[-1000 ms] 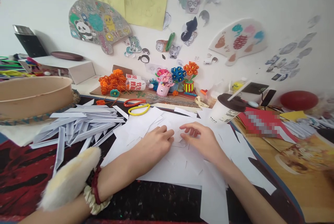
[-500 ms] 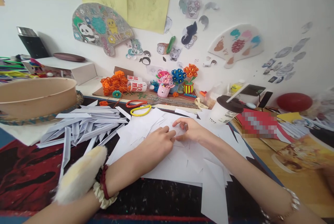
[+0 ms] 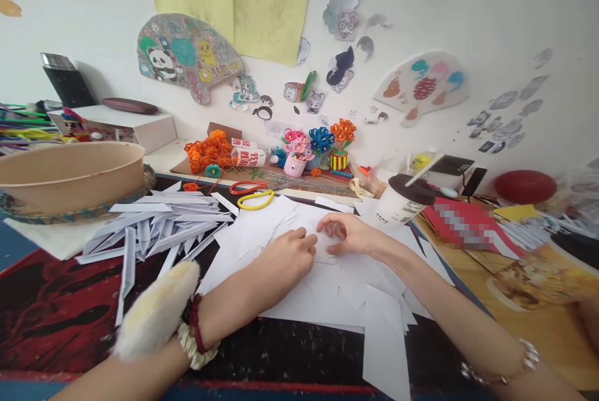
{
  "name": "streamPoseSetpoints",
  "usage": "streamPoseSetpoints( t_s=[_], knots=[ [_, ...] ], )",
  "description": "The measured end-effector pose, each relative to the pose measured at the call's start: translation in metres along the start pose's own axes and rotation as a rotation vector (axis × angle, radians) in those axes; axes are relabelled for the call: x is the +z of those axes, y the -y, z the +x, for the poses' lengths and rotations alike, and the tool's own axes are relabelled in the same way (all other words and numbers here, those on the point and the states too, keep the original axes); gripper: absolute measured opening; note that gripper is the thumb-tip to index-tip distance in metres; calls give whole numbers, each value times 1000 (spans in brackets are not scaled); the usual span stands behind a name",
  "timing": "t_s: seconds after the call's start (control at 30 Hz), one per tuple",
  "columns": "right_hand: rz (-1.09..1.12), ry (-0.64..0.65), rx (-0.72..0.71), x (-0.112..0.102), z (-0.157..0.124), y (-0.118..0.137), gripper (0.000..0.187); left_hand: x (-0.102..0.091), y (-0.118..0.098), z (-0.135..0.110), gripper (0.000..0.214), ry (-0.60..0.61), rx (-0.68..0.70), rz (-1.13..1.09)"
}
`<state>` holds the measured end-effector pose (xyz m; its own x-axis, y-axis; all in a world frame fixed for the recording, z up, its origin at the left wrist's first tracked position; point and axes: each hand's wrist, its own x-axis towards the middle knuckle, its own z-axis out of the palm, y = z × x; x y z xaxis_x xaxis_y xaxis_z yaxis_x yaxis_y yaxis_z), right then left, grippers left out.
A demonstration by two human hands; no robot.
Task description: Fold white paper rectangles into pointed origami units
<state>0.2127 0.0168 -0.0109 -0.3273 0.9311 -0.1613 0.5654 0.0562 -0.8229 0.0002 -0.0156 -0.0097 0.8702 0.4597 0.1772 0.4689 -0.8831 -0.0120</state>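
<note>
The left hand (image 3: 290,257) is positioned over the white paper sheets (image 3: 318,307) at the centre of the bench (image 3: 276,357). Its fingers are curled downward and its fingertips are hidden, so whether it grips a sheet cannot be told. The right hand (image 3: 353,236) is located just beside it, over the same sheets; its thumb and fingers are bent and spaced apart. The two hands are separated by a narrow gap.

The white paper sheets overlap in a loose layer beneath both hands, with one long piece pointing toward the near edge. Folded paper strips (image 3: 159,220) are heaped to the left of the sheets. A yellow loop (image 3: 255,207) rests at the far edge of the sheets, adjacent to a red loop (image 3: 248,183).

A cup (image 3: 397,206) with a dark lid and a straw stands beyond the right hand. A tan basin (image 3: 79,179) is situated at far left, behind the strips. Orange flowers (image 3: 213,151) lie at the rear, left of a pink pot (image 3: 294,166) and a striped pot (image 3: 338,161). A fluffy band (image 3: 159,310) encircles the left wrist; a beaded bracelet (image 3: 530,354) is fitted on the right forearm
</note>
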Motion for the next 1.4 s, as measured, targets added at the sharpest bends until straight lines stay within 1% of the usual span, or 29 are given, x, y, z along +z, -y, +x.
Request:
streamPoseSetpoints(
  t_s=[0.17, 0.3, 0.37, 0.53, 0.63, 0.83, 1.07, 1.23, 1.4],
  knots=[
    [-10, 48, -41, -6, 0, -5, 39, 0, 0, 0, 21, 20, -7, 4],
    [151, 119, -62, -12, -5, -10, 44, 0, 1, 1, 21, 23, 6, 0],
    [191, 128, -56, -13, -8, -11, 46, 0, 2, 1, 21, 28, 11, -6],
    [64, 83, -65, -8, -8, -10, 59, -1, 1, 0, 21, 10, 4, -31],
    [0, 60, -62, -5, -3, -12, 66, -1, 1, 0, 21, 26, -1, -30],
    [-29, 112, -30, -9, 5, -19, 71, -1, 2, 1, 23, 37, -8, -39],
    [-85, 114, -71, -10, -2, -16, 70, -4, 1, 1, 23, 63, -17, -29],
    [30, 165, -110, -12, -10, -15, 59, -6, 0, 1, 24, 87, -16, -20],
    [-12, 106, -113, -8, -9, -17, 61, -2, 1, 0, 25, 24, -5, -26]
  ],
)
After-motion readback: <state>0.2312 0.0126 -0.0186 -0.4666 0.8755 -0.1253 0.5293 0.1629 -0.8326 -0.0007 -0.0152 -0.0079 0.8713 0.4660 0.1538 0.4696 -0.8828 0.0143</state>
